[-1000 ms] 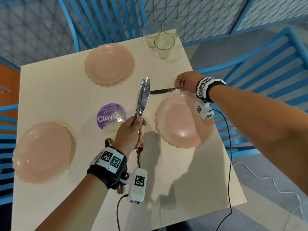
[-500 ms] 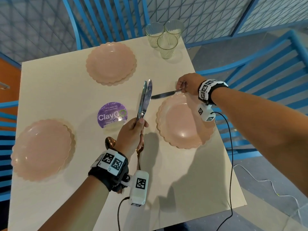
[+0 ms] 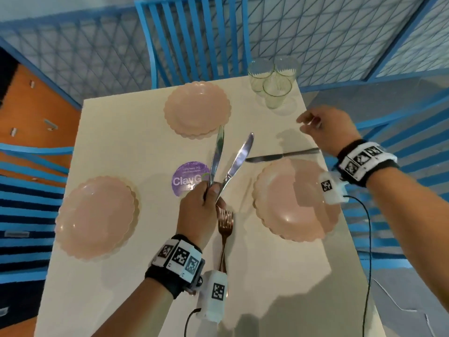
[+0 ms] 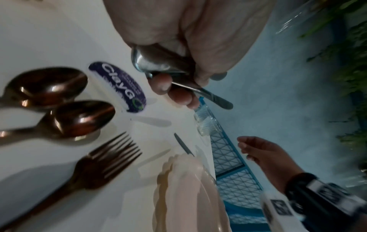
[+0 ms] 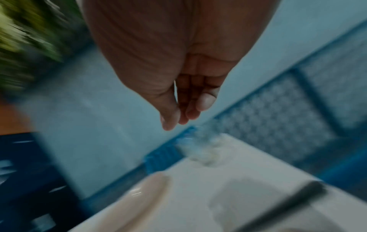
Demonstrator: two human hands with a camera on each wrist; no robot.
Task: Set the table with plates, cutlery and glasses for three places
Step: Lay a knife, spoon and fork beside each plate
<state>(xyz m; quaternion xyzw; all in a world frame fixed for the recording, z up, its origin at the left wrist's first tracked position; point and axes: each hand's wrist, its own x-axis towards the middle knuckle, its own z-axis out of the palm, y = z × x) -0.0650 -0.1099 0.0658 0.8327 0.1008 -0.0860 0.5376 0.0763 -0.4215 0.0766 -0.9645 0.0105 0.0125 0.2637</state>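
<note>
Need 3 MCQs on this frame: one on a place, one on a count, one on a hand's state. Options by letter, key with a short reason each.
1. Where does the knife that lies on the table sit?
A. just past the far rim of the right-hand plate
B. inside the far plate
C. under the sticker

2. How many knives does the left hand hold?
A. one
B. two
C. three

3. What is the state of the right hand?
A. grips a glass
B. pinches a fork
C. holds nothing, fingers loose

Key:
1 A: the head view shows it flat on the table beyond that plate's rim.
2 B: two blades fan up out of the fist.
3 C: the right wrist view shows relaxed fingers with nothing in them, short of the glasses.
</note>
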